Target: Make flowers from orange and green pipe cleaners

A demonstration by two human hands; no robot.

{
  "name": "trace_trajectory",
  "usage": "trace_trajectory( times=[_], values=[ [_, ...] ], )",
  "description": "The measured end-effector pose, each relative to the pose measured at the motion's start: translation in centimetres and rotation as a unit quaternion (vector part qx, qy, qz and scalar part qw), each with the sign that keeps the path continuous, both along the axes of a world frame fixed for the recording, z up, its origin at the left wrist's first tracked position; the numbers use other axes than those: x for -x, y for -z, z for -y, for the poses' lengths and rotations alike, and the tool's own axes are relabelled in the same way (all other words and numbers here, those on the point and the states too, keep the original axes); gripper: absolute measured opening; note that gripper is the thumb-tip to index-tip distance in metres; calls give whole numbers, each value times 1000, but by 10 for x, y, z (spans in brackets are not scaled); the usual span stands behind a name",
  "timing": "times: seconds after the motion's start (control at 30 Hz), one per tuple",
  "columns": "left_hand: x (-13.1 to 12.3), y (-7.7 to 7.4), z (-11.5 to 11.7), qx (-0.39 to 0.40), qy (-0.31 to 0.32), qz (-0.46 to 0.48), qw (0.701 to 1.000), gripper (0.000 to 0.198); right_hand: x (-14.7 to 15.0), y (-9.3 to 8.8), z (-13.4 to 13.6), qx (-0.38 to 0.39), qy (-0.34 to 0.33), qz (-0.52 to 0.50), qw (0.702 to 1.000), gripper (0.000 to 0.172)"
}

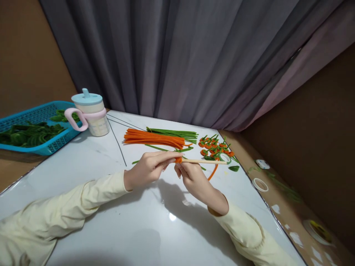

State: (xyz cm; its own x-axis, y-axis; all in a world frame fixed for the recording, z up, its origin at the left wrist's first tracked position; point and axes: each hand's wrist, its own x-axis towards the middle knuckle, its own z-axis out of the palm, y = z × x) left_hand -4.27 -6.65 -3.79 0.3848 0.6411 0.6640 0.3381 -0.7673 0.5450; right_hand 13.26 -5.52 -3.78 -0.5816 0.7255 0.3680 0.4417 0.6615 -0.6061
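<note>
A thin wooden stick (203, 161) lies nearly level between my hands, above the table. Orange pipe cleaner (179, 160) is wound in a small coil around its left end. My left hand (149, 166) pinches the stick at that coiled end, with the index finger stretched along the top. My right hand (191, 177) is closed just below the coil, its fingers bent and partly hidden. An orange tail (213, 172) shows past the right hand and seems to belong to the same pipe cleaner. Beyond my hands lie a bundle of orange pipe cleaners (154, 137) and green pipe cleaners (174, 133).
Several small orange-and-green pipe cleaner pieces (213, 146) sit at the back right beside a tape roll (225, 158). A lidded cup (97, 123) and a blue basket (52, 147) of green pieces stand left. Another tape roll (260, 184) rests along the right edge.
</note>
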Motion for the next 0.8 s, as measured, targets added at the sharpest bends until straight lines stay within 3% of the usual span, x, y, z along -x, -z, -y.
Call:
trace_trajectory(
  times=[0.33,0.5,0.6,0.8],
  values=[
    [5,11,-3,-115,-79,-164,977,30,2,-3,1,168,-4,-51,984,33],
    [8,15,-6,-149,-92,-148,973,33,4,-8,-1,352,-63,-163,919,32],
    [9,13,-6,-174,-104,-125,971,32,6,-11,2,377,-85,-226,894,27],
    [9,13,-5,-149,-120,-121,974,30,9,-11,6,389,-89,-261,879,34]
  ],
)
